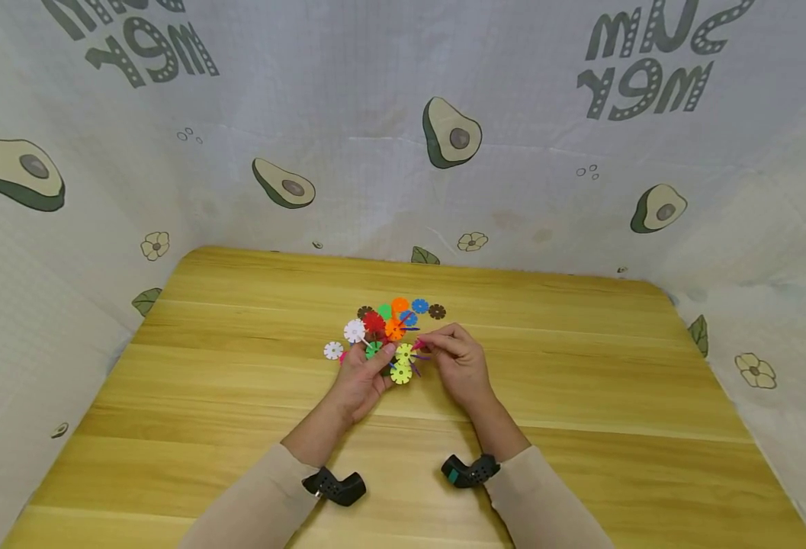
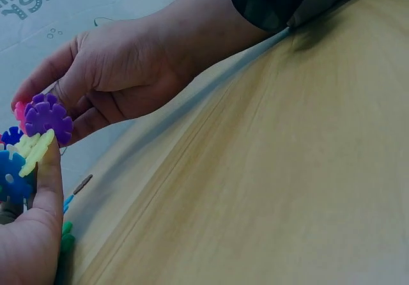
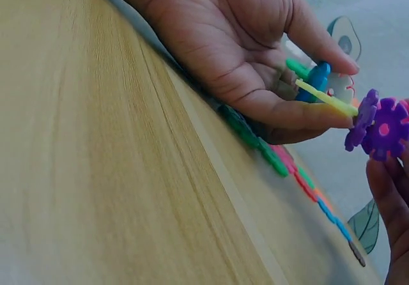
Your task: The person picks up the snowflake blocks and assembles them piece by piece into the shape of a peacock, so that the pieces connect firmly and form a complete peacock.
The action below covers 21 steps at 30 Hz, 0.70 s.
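My left hand [image 1: 361,381] holds a cluster of joined plastic snowflake discs, its thumb lying across the front. Two yellow discs [image 1: 401,372] stick out on the cluster's right side, beside a green disc [image 1: 374,350]. In the right wrist view, a blue disc [image 3: 314,82] and a yellow disc [image 3: 327,98] sit between the left thumb and fingers. My right hand [image 1: 459,362] pinches a pink disc [image 1: 419,345] at the cluster's right edge. Purple discs [image 2: 48,120] stand right beside its fingertips, against the yellow one.
Beyond the hands, a flat row of discs runs close over the wooden table [image 1: 581,381], with an orange disc [image 1: 400,305], a blue disc [image 1: 419,305] and a brown disc [image 1: 437,311]. A white disc [image 1: 333,350] lies left. An avocado-print cloth [image 1: 375,198] hangs behind the table.
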### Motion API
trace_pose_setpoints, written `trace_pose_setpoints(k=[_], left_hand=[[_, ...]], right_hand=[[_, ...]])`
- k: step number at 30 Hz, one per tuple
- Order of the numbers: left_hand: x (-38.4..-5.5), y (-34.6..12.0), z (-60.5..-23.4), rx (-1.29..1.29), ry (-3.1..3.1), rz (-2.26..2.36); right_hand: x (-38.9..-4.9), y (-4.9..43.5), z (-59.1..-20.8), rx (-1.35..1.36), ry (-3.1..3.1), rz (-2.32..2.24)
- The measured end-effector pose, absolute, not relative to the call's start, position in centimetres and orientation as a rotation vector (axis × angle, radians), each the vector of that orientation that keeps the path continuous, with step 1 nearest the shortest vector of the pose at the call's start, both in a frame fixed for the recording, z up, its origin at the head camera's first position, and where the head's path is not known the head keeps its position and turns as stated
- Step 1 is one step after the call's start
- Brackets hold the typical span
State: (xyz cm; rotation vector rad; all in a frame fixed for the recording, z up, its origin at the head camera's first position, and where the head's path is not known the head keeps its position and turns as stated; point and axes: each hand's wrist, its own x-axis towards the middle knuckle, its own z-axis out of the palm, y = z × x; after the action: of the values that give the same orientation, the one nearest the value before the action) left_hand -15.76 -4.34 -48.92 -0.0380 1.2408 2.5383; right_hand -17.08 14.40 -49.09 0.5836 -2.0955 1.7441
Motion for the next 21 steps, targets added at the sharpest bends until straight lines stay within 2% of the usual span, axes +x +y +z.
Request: trace_pose_setpoints(k=[11, 21], left_hand=[[-15.74, -4.45, -48.91, -0.049, 1.206, 2.55], [-15.83, -4.6, -48.97, -0.056, 1.158, 2.559]], right_hand=[[-16.88, 14.01, -49.12, 0.696, -2.051, 1.425], [-16.73, 13.64, -49.02, 0.607, -2.042, 1.592]])
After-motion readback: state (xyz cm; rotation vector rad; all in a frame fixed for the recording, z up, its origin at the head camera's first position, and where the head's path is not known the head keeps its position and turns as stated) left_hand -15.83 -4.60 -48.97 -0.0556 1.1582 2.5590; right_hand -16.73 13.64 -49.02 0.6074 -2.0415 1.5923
